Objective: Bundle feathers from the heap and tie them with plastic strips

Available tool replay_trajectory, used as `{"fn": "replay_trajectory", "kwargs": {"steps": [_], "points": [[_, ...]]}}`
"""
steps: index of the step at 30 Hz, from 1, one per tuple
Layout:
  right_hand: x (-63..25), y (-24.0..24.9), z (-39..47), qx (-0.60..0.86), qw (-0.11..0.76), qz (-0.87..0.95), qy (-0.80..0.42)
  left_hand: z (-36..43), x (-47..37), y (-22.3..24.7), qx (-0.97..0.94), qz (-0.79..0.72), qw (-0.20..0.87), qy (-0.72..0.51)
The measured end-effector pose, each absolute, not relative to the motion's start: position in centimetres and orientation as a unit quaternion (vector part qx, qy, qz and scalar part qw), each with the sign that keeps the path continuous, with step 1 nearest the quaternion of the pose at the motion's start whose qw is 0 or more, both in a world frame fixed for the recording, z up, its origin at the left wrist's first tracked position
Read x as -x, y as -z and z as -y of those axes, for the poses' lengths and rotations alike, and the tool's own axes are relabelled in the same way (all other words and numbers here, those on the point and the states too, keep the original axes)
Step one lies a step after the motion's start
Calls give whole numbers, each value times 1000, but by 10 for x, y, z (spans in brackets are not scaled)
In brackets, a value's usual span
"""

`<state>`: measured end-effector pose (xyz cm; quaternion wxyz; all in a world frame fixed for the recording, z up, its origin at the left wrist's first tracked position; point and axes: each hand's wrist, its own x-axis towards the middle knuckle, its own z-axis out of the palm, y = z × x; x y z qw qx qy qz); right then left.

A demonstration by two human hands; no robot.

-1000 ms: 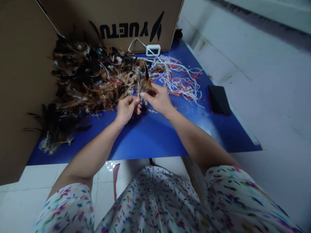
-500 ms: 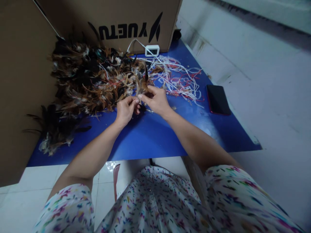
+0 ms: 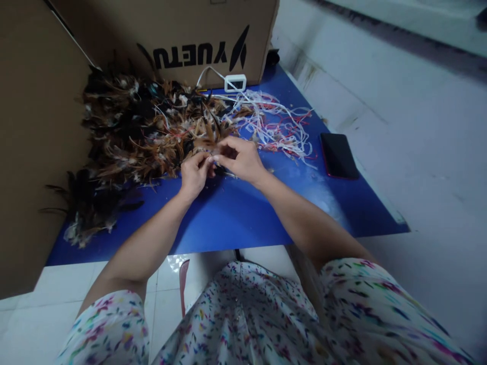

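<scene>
My left hand [image 3: 195,173] and my right hand [image 3: 241,158] meet at the front edge of a big heap of brown and black feathers [image 3: 133,132]. Both are closed in a pinch, fingertips almost touching. Between them a small bunch of brown feathers [image 3: 208,137] points away from me, its base at the fingertips. The right thumb and fingers grip that bunch. What the left fingers pinch is too small and hidden to make out. Tangled white and red ties [image 3: 281,124] lie just beyond my right hand.
The blue table [image 3: 236,213] carries a separate clump of dark feathers [image 3: 91,208] at left and a black phone [image 3: 339,156] at right. A small white device [image 3: 235,83] with a cable stands before a large cardboard box [image 3: 205,25]. Another cardboard panel [image 3: 30,126] borders the left side.
The feather bunch has tilted to the left and lower, and my right hand has turned with it. My fingertips have come closer together. The whole view has shifted slightly.
</scene>
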<state>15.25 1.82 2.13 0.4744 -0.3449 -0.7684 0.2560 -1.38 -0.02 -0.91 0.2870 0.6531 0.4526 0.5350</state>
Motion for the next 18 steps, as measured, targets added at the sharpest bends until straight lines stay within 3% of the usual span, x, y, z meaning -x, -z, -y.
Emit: {"fn": "replay_trajectory", "kwargs": {"steps": [12,18], "points": [[-178,-36,-35,404,492,732,-243,-3,15,6,-622,-428,284,-591],[-196,-36,-19,453,297,804,-247,-7,18,1,-571,-450,296,-619]]}}
